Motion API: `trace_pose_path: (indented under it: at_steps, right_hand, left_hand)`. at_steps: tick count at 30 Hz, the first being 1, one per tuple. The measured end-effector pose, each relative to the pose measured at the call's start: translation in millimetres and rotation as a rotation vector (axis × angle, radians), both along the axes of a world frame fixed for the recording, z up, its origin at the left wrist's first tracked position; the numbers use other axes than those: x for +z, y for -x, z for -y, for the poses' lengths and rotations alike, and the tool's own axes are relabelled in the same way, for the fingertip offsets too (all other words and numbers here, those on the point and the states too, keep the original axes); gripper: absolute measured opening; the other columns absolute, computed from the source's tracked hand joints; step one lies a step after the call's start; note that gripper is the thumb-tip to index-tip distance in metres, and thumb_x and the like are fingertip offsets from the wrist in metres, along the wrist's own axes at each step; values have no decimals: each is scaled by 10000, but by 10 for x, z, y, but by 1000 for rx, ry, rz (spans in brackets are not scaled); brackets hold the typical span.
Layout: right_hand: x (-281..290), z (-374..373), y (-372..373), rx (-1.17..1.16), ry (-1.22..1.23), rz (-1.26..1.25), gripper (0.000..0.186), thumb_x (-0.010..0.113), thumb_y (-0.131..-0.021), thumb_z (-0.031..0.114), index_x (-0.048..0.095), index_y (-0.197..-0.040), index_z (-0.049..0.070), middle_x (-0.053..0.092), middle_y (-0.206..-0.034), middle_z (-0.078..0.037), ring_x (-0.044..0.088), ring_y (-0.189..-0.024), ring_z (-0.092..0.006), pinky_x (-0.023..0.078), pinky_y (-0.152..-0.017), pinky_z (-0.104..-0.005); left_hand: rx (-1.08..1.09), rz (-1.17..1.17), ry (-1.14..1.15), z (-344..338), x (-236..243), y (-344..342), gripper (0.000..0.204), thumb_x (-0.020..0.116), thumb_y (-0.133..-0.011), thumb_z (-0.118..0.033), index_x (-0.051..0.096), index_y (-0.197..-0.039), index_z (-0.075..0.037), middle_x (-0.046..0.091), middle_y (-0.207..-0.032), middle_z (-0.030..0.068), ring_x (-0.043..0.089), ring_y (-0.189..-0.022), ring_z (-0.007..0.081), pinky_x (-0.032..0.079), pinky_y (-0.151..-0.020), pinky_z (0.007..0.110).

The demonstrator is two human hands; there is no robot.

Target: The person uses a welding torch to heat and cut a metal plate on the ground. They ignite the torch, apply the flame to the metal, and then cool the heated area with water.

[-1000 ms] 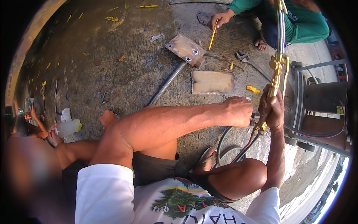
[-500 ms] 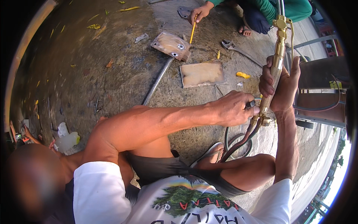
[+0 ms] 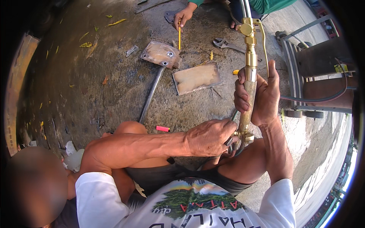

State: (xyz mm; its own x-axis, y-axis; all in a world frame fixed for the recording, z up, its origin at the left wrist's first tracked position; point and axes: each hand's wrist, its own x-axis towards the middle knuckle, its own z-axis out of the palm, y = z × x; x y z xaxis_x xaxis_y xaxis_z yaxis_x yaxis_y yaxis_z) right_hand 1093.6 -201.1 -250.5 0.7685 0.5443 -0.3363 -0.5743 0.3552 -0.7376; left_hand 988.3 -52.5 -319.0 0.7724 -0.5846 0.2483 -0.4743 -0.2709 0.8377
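My right hand (image 3: 262, 98) is closed round the handle of a brass cutting torch (image 3: 251, 59), its thumb raised beside the long brass lever. The torch stands nearly upright, with its silver tubes running out of the top of the view. At the torch's base, my left hand (image 3: 209, 137) has its fingers closed on a brass valve knob (image 3: 236, 133), partly hidden by them. A dark band shows on one of its fingers. Two hoses (image 3: 237, 149) leave the base and pass down by my legs.
A holed steel plate on a pipe (image 3: 161, 54) and a flat rectangular plate (image 3: 197, 78) lie ahead. A co-worker's hand (image 3: 184, 17) holds a yellow pencil-like stick (image 3: 179, 36). Nearby are an adjustable wrench (image 3: 228, 45), a pink lighter (image 3: 162, 128) and a wheeled cart (image 3: 298, 72).
The torch and both my hands have moved left and lower in the view, closer to my body. The whole scene has shifted left. The pink lighter, earlier behind my arm, now shows.
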Motion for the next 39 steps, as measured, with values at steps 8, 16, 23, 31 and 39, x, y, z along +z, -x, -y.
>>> trace_pose_path:
  at_steps: [8,16,23,31,39]
  right_hand:
    - [-109,-57,-144,73,-31,-83,758,207,-931,793,487,-905,89,384,-577,-8,332,-373,-93,305,-354,-240]
    - [-105,-118,-186,25,96,-65,767,198,-913,814,485,-887,103,391,-583,-4,299,-385,-96,271,-364,-250]
    - [-188,-187,-162,56,194,-77,788,197,-888,839,479,-883,102,395,-577,-1,300,-393,-106,266,-380,-254]
    - [-302,-374,-143,223,225,-36,803,151,-880,836,449,-857,90,403,-571,-23,319,-406,-137,299,-398,-289]
    - [-361,-636,-120,266,281,-70,764,145,-910,792,462,-861,99,408,-576,-33,298,-415,-134,280,-394,-289]
  left_hand:
    - [147,-234,55,13,70,9,247,627,-960,-182,538,-996,46,605,-782,246,646,-711,413,487,-622,464]
    - [131,-400,18,-62,129,-128,445,555,-1007,-404,608,-993,37,527,-580,159,553,-540,225,430,-554,408]
    - [191,-582,-360,-751,352,-926,689,478,-973,-633,605,-1098,32,665,-731,111,684,-681,184,557,-613,330]
    - [960,-461,48,-2193,-26,-1558,361,604,-919,-368,565,-1002,-19,506,-766,36,466,-646,129,406,-574,336]
    - [1231,-403,-43,-2430,-361,-1661,312,572,-888,-309,540,-1099,-82,534,-979,68,498,-912,150,408,-684,322]
